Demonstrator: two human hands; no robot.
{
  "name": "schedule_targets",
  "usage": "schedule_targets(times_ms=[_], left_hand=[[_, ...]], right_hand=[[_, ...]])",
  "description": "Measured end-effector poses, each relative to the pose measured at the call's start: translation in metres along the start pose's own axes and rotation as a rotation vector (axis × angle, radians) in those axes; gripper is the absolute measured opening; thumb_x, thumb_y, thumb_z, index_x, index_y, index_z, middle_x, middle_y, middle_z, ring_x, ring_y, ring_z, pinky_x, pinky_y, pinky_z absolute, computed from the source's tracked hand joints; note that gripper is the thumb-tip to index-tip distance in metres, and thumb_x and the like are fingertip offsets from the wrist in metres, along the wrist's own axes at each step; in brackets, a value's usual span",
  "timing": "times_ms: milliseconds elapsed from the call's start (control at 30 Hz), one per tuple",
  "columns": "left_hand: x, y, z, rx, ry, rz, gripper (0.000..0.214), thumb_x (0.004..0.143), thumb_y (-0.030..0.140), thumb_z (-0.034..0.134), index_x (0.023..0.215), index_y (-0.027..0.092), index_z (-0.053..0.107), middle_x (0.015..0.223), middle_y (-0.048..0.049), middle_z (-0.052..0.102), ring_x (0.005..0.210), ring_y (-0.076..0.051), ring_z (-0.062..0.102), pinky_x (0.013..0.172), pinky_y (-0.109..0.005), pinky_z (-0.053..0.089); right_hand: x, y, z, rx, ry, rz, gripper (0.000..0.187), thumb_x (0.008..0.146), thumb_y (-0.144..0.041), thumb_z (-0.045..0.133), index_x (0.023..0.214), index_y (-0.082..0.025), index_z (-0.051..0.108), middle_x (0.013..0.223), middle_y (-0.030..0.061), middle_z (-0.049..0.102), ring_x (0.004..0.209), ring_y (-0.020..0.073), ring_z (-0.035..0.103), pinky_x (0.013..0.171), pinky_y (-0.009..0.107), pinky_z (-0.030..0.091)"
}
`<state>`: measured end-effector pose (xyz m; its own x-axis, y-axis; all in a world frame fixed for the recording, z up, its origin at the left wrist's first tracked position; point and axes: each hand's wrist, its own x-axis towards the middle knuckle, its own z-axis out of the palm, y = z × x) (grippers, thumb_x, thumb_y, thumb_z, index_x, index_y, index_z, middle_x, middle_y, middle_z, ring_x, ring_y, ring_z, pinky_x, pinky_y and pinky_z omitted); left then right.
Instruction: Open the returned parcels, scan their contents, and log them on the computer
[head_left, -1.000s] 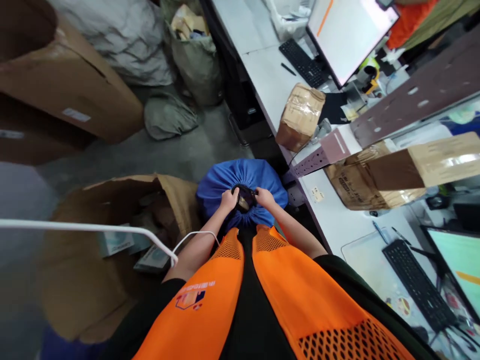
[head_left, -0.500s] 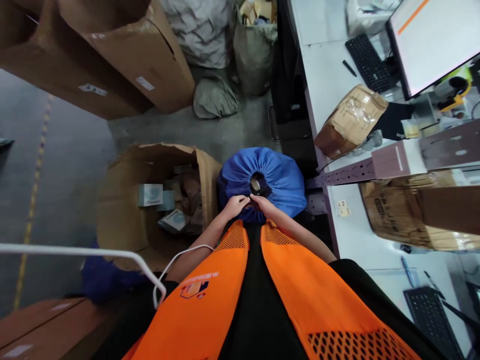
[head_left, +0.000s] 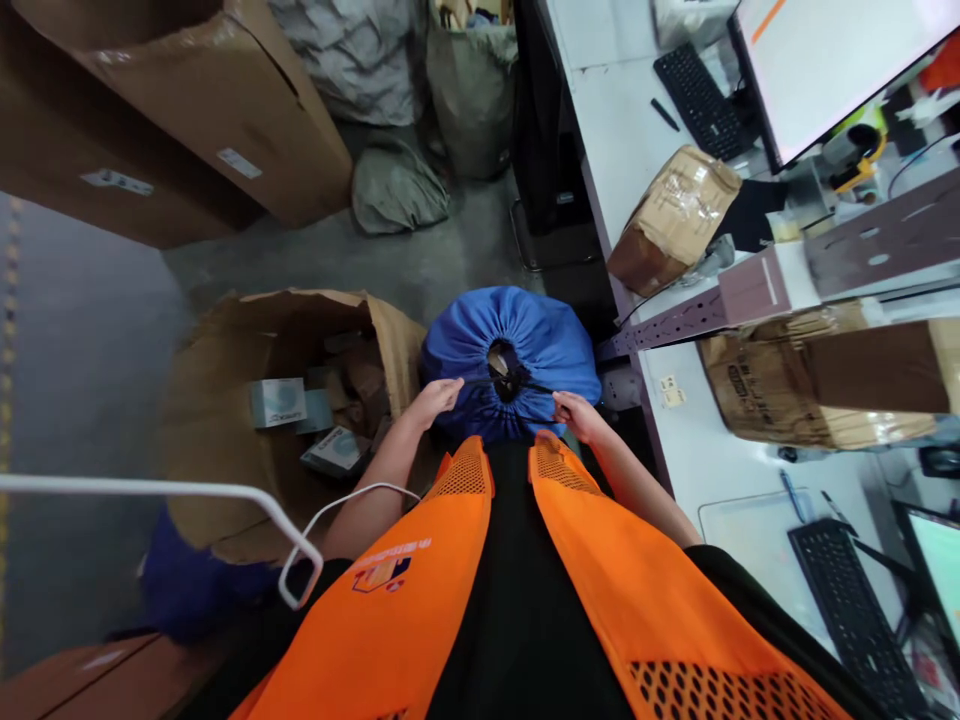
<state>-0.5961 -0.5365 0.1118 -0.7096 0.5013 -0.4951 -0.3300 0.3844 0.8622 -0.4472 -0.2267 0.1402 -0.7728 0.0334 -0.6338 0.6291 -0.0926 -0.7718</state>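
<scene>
While the person in the orange mesh vest is standing over a blue drawstring bag [head_left: 544, 335], both hands are gripping its black cord [head_left: 474, 381], one to each side of the gathered mouth. The left hand [head_left: 437, 400] is curling its fingers around the cord's left end, and the right hand [head_left: 576, 412] is pinching the right end in a closed fist. The cord is running taut and nearly level between them. The bag's mouth is sitting puckered almost closed, with something pale showing in the small opening, though it is too small to tell what.

The bag is standing upright on the grey floor, just in front of the person's feet. It is wedged between an open cardboard box [head_left: 225, 330] on the left and the edge of a white desk [head_left: 690, 440] on the right. Small printed cartons [head_left: 277, 401] are lying inside the open box. On the desk, a taped brown parcel [head_left: 675, 215] is leaning near a black keyboard [head_left: 699, 100] and a lit monitor [head_left: 825, 70]. A larger carton [head_left: 817, 385] is lying closer to the person. Beyond the bag, a grey-green sack [head_left: 397, 190] is slumping on the floor beside large brown boxes [head_left: 210, 110].
</scene>
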Motion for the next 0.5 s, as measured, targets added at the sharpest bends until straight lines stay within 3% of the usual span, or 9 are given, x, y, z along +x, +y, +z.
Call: schedule_targets(times_ms=[133, 267, 367, 500], left_hand=[[-0.003, 0.005, -0.033, 0.129, 0.021, 0.038, 0.075, 0.084, 0.092, 0.046, 0.056, 0.026, 0.025, 0.05, 0.0037, 0.024, 0.045, -0.011, 0.024, 0.046, -0.028, 0.025], [-0.002, 0.011, -0.052, 0.346, 0.155, 0.152, 0.07, 0.089, 0.083, 0.05, 0.055, 0.024, 0.036, 0.051, 0.0007, 0.032, 0.051, -0.014, 0.032, 0.054, -0.029, 0.024], [-0.001, 0.015, -0.066, 0.53, 0.222, 0.272, 0.068, 0.087, 0.078, 0.059, 0.051, 0.023, 0.039, 0.053, -0.0017, 0.036, 0.056, -0.017, 0.036, 0.06, -0.031, 0.019], [0.006, 0.014, -0.088, 0.694, 0.174, 0.419, 0.07, 0.082, 0.082, 0.059, 0.048, 0.023, 0.039, 0.051, -0.0038, 0.038, 0.055, -0.019, 0.036, 0.063, -0.032, 0.015]], right_hand=[[-0.016, -0.003, -0.022, -0.078, 0.04, -0.035, 0.067, 0.076, -0.091, 0.055, 0.067, -0.027, 0.036, 0.061, -0.0064, 0.036, 0.057, 0.0123, 0.039, 0.064, 0.029, 0.044], [-0.031, -0.011, -0.025, -0.251, 0.114, -0.064, 0.065, 0.079, -0.084, 0.06, 0.06, -0.026, 0.037, 0.056, -0.0055, 0.033, 0.054, 0.0123, 0.031, 0.057, 0.029, 0.026], [-0.05, -0.023, -0.028, -0.593, 0.141, -0.17, 0.061, 0.09, -0.07, 0.057, 0.053, -0.026, 0.036, 0.053, -0.0013, 0.038, 0.054, 0.0152, 0.037, 0.061, 0.032, 0.025], [-0.082, -0.033, -0.036, -1.142, 0.063, -0.282, 0.054, 0.104, -0.05, 0.046, 0.056, -0.025, 0.046, 0.061, 0.0075, 0.061, 0.062, 0.0202, 0.057, 0.064, 0.034, 0.029]])
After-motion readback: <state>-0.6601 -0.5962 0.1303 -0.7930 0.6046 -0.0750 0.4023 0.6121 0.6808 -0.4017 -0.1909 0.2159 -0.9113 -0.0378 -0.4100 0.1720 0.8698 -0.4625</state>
